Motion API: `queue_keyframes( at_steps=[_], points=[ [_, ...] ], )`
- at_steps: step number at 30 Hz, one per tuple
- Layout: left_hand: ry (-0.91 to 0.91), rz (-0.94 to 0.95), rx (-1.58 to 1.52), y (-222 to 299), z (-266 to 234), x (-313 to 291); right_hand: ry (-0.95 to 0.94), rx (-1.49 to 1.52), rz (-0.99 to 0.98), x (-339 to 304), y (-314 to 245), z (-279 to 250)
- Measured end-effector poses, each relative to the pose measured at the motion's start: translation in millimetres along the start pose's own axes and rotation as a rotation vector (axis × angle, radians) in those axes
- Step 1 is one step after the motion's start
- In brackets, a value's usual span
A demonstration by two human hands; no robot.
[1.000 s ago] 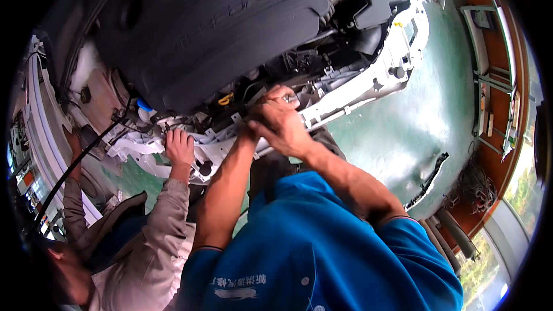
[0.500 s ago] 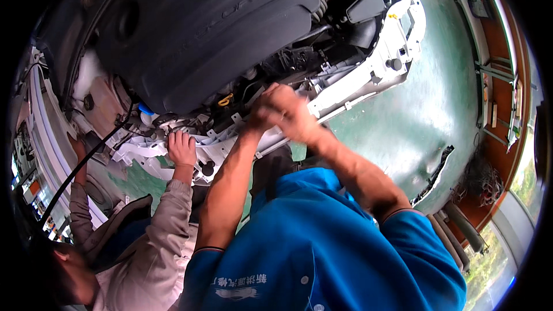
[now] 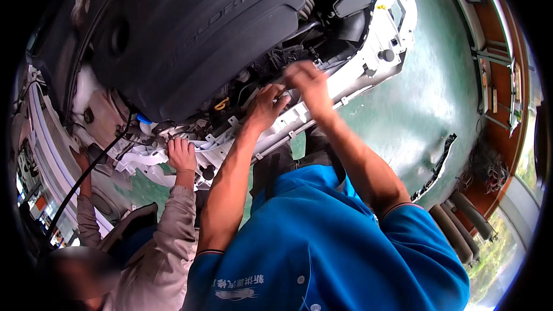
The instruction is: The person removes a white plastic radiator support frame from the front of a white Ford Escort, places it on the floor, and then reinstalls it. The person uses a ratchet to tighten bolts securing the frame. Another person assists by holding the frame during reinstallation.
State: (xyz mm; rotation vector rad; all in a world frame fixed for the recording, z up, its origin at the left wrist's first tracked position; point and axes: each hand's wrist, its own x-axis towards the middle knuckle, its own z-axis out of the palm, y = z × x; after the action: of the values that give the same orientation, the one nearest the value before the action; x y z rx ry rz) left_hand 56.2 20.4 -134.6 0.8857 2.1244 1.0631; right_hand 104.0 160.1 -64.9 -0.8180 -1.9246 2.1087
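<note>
My left hand is at the white front crossmember of a car's engine bay. Its fingers are curled together around a small dark piece that I cannot make out. Just to the right and slightly farther away, my right hand hovers over the same crossmember. Motion smears its fingers, so what it may hold does not show. The two hands are apart. Beyond them sits a large black engine cover, with a yellow dipstick handle at its near edge.
At left, a co-worker's hand rests on the white front frame; their other arm reaches in farther left. A thin black rod slants up there. A black and white trim strip lies on the green floor. Shelving stands right.
My hands were together above the crossmember; now they have separated, the right one moved right and away from me. The view has shifted slightly. The co-worker's near hand stays on the frame.
</note>
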Motion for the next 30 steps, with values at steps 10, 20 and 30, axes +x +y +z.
queue_keyframes(
  at_steps=[10, 20, 30],
  points=[
    [-0.025, 0.137, -0.035, -3.7, -16.4, -24.2, -0.337, -0.314, -0.376, -44.9, -8.3, 47.0],
    [-0.081, 0.169, -0.057, 6.0, -29.2, -27.7, -0.085, -0.653, -0.487, -79.0, -3.9, 87.3],
    [-0.007, 0.107, 0.020, -2.2, -3.7, -6.0, 0.243, -0.651, -0.570, 11.4, 47.8, 6.4]
  ],
)
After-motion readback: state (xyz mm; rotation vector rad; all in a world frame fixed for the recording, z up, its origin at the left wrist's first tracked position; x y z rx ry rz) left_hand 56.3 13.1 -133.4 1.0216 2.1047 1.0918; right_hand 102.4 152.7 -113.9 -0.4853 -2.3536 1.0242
